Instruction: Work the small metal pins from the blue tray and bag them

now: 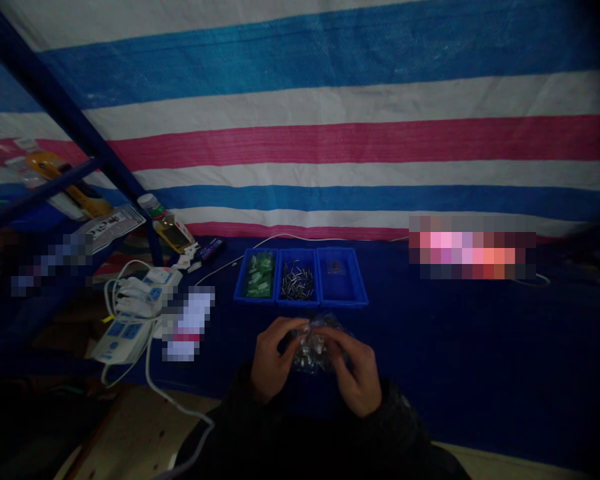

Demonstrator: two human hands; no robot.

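Note:
Between my two hands, near the front of the dark blue table, is a clear plastic bag (311, 353) with shiny contents too small to name. My left hand (275, 353) pinches the bag's upper left edge, and my right hand (354, 365) grips it from the other side. Just beyond stand three joined blue bins. Green packets fill the left bin (245, 297), and many loose metal pins or screws (297, 283) lie in the middle one. A small clear packet (336, 267) rests in the right bin (343, 293).
White power strips (125, 337) with plugs and cables lie to the left, beside a blurred-out phone-like object (189, 327). Behind them a bottle (173, 230) leans near a blue metal frame (123, 180). A pixelated bright object (473, 248) sits at back right, before a striped tarp (330, 143).

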